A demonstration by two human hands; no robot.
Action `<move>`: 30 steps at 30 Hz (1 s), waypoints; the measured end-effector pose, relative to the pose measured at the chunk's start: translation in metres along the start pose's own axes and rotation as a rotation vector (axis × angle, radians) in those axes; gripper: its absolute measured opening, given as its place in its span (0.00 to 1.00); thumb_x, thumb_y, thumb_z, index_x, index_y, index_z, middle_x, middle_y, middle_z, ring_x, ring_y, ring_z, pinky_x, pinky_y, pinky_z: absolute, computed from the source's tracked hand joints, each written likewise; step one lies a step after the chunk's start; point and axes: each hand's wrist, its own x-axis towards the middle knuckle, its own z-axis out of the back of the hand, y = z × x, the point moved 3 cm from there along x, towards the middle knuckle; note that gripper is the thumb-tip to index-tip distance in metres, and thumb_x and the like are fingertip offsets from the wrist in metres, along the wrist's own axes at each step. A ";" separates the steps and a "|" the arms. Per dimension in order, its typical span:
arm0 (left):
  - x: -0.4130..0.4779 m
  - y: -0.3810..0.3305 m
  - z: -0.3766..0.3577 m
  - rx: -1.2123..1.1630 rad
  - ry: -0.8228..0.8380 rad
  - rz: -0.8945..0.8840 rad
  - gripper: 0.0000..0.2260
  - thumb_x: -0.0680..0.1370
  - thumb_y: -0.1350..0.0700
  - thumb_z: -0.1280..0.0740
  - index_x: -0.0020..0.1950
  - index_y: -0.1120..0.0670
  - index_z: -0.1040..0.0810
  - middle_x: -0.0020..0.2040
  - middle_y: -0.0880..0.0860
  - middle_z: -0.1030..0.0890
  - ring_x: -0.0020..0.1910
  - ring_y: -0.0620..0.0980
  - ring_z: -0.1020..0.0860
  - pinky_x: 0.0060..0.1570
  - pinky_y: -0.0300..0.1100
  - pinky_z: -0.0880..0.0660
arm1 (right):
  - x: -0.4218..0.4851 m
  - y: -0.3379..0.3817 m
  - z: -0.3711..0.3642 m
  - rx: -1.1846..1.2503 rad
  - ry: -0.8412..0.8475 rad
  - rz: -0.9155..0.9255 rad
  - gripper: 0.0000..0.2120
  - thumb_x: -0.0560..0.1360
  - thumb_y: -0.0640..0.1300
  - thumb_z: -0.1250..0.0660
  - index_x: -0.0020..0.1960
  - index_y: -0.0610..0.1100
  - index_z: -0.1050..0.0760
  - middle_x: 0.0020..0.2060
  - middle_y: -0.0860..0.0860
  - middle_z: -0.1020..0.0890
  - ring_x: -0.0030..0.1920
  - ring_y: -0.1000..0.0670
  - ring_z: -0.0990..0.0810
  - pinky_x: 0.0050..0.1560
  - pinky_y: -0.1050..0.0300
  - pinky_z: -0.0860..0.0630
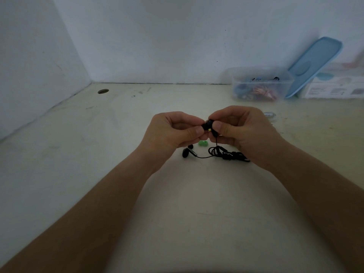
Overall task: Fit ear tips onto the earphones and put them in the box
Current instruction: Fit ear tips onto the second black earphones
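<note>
Light, hard and tiny, the black earbud (207, 124) is pinched by its body between my left hand (175, 131) and right hand (238, 131). The squashy green ear tip (202, 143) lies just at its 6 o'clock, and the box (260, 83) stands at 2 o'clock.

Two hands: left hand (175, 131), right hand (242, 131). Two black earbuds (207, 125) (186, 152). One green ear tip (202, 143). One clear box (262, 83); right of it, one blue lid (315, 64) and one white carton (334, 87).

2 bare forearms, bare wrists; left hand (171, 134) and right hand (246, 134) bare, thumbnails short and plain.
</note>
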 end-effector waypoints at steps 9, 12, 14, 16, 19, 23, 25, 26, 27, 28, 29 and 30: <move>0.000 0.000 -0.001 -0.010 -0.008 0.000 0.06 0.72 0.68 0.28 0.44 0.58 0.17 0.41 0.59 0.14 0.41 0.54 0.14 0.43 0.40 0.19 | -0.001 0.002 -0.001 -0.075 -0.026 0.046 0.07 0.73 0.29 0.31 0.45 0.39 0.20 0.37 0.47 0.13 0.37 0.48 0.14 0.42 0.57 0.17; 0.001 0.001 -0.001 -0.008 -0.004 0.007 0.07 0.72 0.68 0.28 0.43 0.57 0.16 0.42 0.60 0.14 0.41 0.55 0.14 0.44 0.42 0.18 | 0.000 0.001 -0.002 -0.092 -0.036 0.041 0.07 0.74 0.29 0.31 0.46 0.40 0.19 0.37 0.48 0.13 0.37 0.48 0.14 0.42 0.57 0.17; 0.001 0.001 0.000 0.011 -0.005 0.002 0.06 0.72 0.67 0.27 0.44 0.57 0.16 0.42 0.60 0.14 0.42 0.55 0.14 0.47 0.45 0.17 | 0.000 0.001 -0.002 -0.089 -0.045 0.031 0.07 0.74 0.29 0.31 0.46 0.40 0.19 0.37 0.48 0.13 0.37 0.48 0.14 0.42 0.57 0.17; 0.002 0.000 0.000 0.036 -0.008 -0.006 0.06 0.72 0.67 0.27 0.44 0.57 0.16 0.42 0.59 0.14 0.42 0.55 0.14 0.49 0.46 0.17 | 0.000 0.001 -0.002 -0.100 -0.050 0.029 0.07 0.74 0.29 0.31 0.46 0.40 0.19 0.38 0.47 0.13 0.38 0.47 0.14 0.43 0.56 0.17; 0.003 -0.001 0.001 0.077 -0.010 -0.022 0.06 0.73 0.66 0.27 0.46 0.57 0.17 0.42 0.58 0.14 0.42 0.54 0.14 0.46 0.43 0.18 | 0.000 0.000 -0.002 -0.116 -0.053 0.028 0.07 0.75 0.31 0.31 0.47 0.41 0.19 0.40 0.44 0.14 0.40 0.47 0.14 0.43 0.56 0.17; 0.003 -0.005 0.005 0.192 0.010 -0.043 0.05 0.74 0.64 0.27 0.49 0.57 0.16 0.43 0.57 0.14 0.42 0.53 0.15 0.43 0.41 0.19 | 0.002 -0.003 0.001 -0.123 -0.040 0.010 0.08 0.76 0.32 0.32 0.51 0.42 0.19 0.40 0.46 0.15 0.40 0.48 0.15 0.43 0.56 0.18; 0.004 -0.008 0.011 0.395 -0.003 -0.103 0.04 0.75 0.60 0.26 0.49 0.54 0.15 0.41 0.51 0.14 0.41 0.49 0.15 0.42 0.38 0.19 | 0.003 -0.004 0.003 -0.122 -0.006 -0.012 0.10 0.78 0.32 0.34 0.54 0.44 0.19 0.42 0.47 0.16 0.41 0.48 0.16 0.45 0.55 0.18; 0.004 -0.010 0.014 0.555 -0.004 -0.144 0.04 0.74 0.57 0.26 0.49 0.51 0.15 0.40 0.47 0.14 0.40 0.46 0.16 0.42 0.35 0.21 | 0.003 -0.004 0.003 -0.121 0.012 -0.026 0.12 0.79 0.32 0.35 0.55 0.45 0.18 0.43 0.47 0.18 0.42 0.49 0.17 0.46 0.55 0.19; 0.003 -0.011 0.017 0.709 0.016 -0.171 0.04 0.73 0.53 0.25 0.48 0.47 0.15 0.40 0.44 0.15 0.40 0.43 0.18 0.41 0.31 0.24 | 0.003 -0.004 0.004 -0.122 0.026 -0.041 0.12 0.79 0.32 0.36 0.55 0.45 0.18 0.45 0.46 0.19 0.42 0.49 0.17 0.47 0.56 0.19; 0.002 -0.011 0.018 0.827 0.050 -0.177 0.05 0.72 0.51 0.24 0.47 0.44 0.16 0.40 0.42 0.16 0.40 0.42 0.19 0.40 0.29 0.27 | 0.003 -0.004 0.004 -0.123 0.035 -0.053 0.13 0.80 0.33 0.37 0.54 0.45 0.17 0.46 0.46 0.19 0.43 0.49 0.18 0.48 0.57 0.20; 0.001 -0.010 0.018 0.896 0.088 -0.162 0.07 0.70 0.49 0.23 0.47 0.43 0.16 0.41 0.42 0.17 0.40 0.41 0.20 0.39 0.28 0.28 | 0.003 -0.004 0.004 -0.124 0.040 -0.060 0.13 0.80 0.33 0.37 0.54 0.45 0.17 0.47 0.46 0.19 0.44 0.49 0.19 0.48 0.58 0.20; 0.000 -0.008 0.017 0.933 0.120 -0.144 0.09 0.69 0.49 0.22 0.47 0.42 0.16 0.41 0.43 0.18 0.39 0.42 0.21 0.38 0.29 0.28 | 0.003 -0.003 0.004 -0.120 0.041 -0.065 0.13 0.80 0.33 0.38 0.53 0.45 0.17 0.48 0.46 0.19 0.44 0.48 0.19 0.49 0.58 0.20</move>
